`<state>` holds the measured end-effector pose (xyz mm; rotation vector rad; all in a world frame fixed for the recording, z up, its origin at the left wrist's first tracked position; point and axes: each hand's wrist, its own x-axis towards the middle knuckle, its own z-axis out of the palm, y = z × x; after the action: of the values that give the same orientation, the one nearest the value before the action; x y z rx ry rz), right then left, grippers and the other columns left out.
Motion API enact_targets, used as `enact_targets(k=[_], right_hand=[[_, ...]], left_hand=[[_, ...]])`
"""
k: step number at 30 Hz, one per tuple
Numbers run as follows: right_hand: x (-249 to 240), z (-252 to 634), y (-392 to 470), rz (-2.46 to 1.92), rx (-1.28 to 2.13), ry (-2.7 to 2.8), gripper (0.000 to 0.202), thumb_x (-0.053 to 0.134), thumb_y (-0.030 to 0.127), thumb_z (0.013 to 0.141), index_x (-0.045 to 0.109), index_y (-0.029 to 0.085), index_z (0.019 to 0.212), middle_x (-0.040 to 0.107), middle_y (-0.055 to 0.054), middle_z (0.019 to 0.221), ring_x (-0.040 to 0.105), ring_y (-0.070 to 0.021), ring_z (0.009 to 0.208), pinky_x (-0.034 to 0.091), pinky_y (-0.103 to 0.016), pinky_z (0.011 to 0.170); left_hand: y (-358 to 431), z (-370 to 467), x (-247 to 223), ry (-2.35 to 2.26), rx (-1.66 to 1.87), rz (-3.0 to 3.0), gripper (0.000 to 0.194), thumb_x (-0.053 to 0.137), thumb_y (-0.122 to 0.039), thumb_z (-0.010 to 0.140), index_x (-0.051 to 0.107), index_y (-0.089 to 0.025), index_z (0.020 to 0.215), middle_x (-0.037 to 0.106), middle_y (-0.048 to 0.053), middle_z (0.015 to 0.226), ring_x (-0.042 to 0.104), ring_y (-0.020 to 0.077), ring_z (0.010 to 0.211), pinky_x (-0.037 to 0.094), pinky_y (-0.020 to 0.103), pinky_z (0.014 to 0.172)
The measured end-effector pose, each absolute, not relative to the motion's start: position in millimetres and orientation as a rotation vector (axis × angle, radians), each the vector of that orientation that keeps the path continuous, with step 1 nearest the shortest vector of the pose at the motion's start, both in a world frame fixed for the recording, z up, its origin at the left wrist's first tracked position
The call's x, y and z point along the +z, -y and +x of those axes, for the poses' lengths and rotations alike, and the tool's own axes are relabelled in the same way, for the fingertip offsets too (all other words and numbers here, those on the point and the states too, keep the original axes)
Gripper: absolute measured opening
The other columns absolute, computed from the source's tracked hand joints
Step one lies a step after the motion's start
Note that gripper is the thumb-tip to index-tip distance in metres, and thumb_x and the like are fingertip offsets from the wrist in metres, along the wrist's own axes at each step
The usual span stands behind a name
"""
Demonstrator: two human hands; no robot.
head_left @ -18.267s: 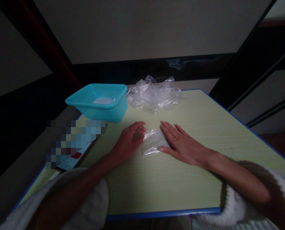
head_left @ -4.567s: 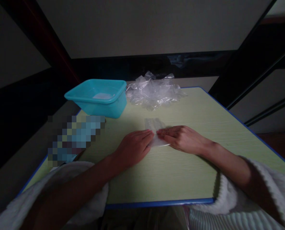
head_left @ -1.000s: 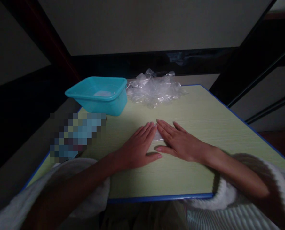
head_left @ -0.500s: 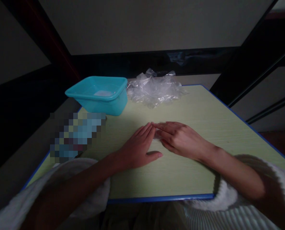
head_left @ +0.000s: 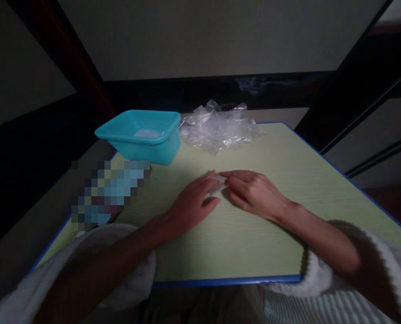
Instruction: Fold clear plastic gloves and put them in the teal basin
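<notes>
A small, pale, see-through piece [head_left: 218,183] lies on the table between my two hands. My right hand [head_left: 250,189] has its fingers bent and pressed together on the right edge of this piece. On its other side is my left hand [head_left: 195,200], thumb and fingers apart, with the fingertips at the piece's left edge. Behind the hands a heap of crumpled clear plastic [head_left: 220,128] rests at the table's far edge.
A turquoise basin [head_left: 153,146] with something whitish inside stands at the back left of the pale green table [head_left: 264,247], which has a blue edge. A blurred-out, pixelated item [head_left: 119,184] lies in front of the basin.
My left hand has drawn back a little to the left and its fingers have parted from the right hand's fingertips. More of the pale piece shows. The view has shifted slightly.
</notes>
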<state>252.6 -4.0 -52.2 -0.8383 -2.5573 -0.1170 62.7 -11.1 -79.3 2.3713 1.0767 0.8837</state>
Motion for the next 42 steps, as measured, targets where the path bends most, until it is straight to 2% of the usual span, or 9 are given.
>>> enact_targets(k=[3, 7, 10, 13, 17, 23, 27, 35, 42], right_hand=[[-48.5, 253.2, 4.8, -0.957, 0.155, 2.402, 0.023, 0.041, 0.015, 0.082, 0.062, 0.008, 0.087, 0.069, -0.013, 0.087, 0.064, -0.0206, 0.073, 0.050, -0.033, 0.067], [-44.4, 250.1, 6.0, -1.097, 0.604, 2.057, 0.014, 0.047, 0.021, 0.077, 0.059, 0.014, 0.078, 0.062, -0.002, 0.065, 0.054, -0.0123, 0.055, 0.041, -0.023, 0.050], [-43.6, 245.3, 5.1, -1.052, 0.930, 1.764, 0.010, 0.056, 0.024, 0.069, 0.053, 0.016, 0.072, 0.056, 0.002, 0.061, 0.049, -0.0098, 0.053, 0.037, -0.021, 0.046], [-44.0, 240.5, 4.1, -1.014, 1.126, 1.578, 0.022, 0.063, 0.024, 0.061, 0.051, 0.017, 0.077, 0.052, 0.006, 0.056, 0.043, -0.0068, 0.045, 0.032, -0.019, 0.041], [-45.2, 236.6, 4.4, -1.034, 1.201, 1.444, 0.029, 0.066, 0.022, 0.058, 0.050, 0.018, 0.081, 0.053, 0.008, 0.051, 0.041, -0.0056, 0.040, 0.029, -0.018, 0.038], [-49.5, 233.6, 2.3, -1.010, 1.293, 1.266, 0.036, 0.069, 0.019, 0.056, 0.049, 0.017, 0.085, 0.060, 0.005, 0.054, 0.050, -0.0070, 0.045, 0.036, -0.019, 0.043], [-51.9, 231.5, -2.0, -1.014, 1.269, 1.200, 0.040, 0.071, 0.019, 0.054, 0.048, 0.017, 0.087, 0.060, 0.006, 0.054, 0.051, -0.0071, 0.045, 0.037, -0.019, 0.045], [-55.3, 219.5, -8.5, -1.024, 1.350, 1.123, 0.045, 0.076, 0.030, 0.055, 0.049, 0.019, 0.089, 0.060, 0.006, 0.053, 0.050, -0.0088, 0.044, 0.035, -0.021, 0.044], [-58.4, 205.0, -18.2, -1.001, 1.404, 1.034, 0.039, 0.073, 0.039, 0.058, 0.053, 0.020, 0.085, 0.058, 0.007, 0.051, 0.050, -0.0099, 0.043, 0.042, -0.024, 0.047]], left_hand=[[8.8, 63.1, -74.3, -1.114, 0.996, 2.254, 0.018, 0.054, -0.011, 0.077, 0.062, -0.015, 0.092, 0.059, 0.013, 0.123, 0.056, 0.0226, 0.113, 0.042, 0.038, 0.097], [8.2, 64.6, -65.7, -1.134, 1.127, 1.892, 0.013, 0.057, -0.016, 0.075, 0.066, -0.016, 0.084, 0.070, 0.007, 0.099, 0.065, 0.0201, 0.093, 0.047, 0.031, 0.087], [7.2, 66.2, -60.9, -1.107, 1.141, 1.572, 0.009, 0.061, -0.023, 0.070, 0.065, -0.015, 0.072, 0.070, 0.003, 0.076, 0.065, 0.0184, 0.076, 0.050, 0.026, 0.073], [5.9, 67.5, -57.3, -1.098, 1.140, 1.445, 0.011, 0.063, -0.026, 0.065, 0.062, -0.015, 0.062, 0.066, 0.000, 0.064, 0.063, 0.0160, 0.065, 0.048, 0.023, 0.063], [5.6, 67.8, -53.4, -1.092, 1.120, 1.346, 0.011, 0.065, -0.026, 0.061, 0.062, -0.015, 0.061, 0.064, -0.001, 0.059, 0.059, 0.0134, 0.058, 0.045, 0.021, 0.057], [4.6, 65.4, -52.3, -1.120, 1.129, 1.220, 0.012, 0.066, -0.025, 0.060, 0.060, -0.015, 0.060, 0.060, -0.004, 0.055, 0.052, 0.0086, 0.052, 0.040, 0.018, 0.052], [2.9, 63.3, -53.2, -1.141, 1.136, 1.148, 0.014, 0.067, -0.026, 0.059, 0.060, -0.015, 0.060, 0.059, -0.004, 0.055, 0.052, 0.0085, 0.052, 0.041, 0.018, 0.053], [-0.7, 59.0, -50.4, -1.156, 1.191, 1.050, 0.016, 0.068, -0.028, 0.057, 0.059, -0.015, 0.058, 0.062, -0.001, 0.056, 0.056, 0.0116, 0.055, 0.046, 0.022, 0.055], [-6.4, 51.4, -45.9, -1.183, 1.264, 1.016, 0.019, 0.068, -0.031, 0.056, 0.059, -0.015, 0.058, 0.063, 0.000, 0.056, 0.059, 0.0135, 0.055, 0.047, 0.023, 0.056]])
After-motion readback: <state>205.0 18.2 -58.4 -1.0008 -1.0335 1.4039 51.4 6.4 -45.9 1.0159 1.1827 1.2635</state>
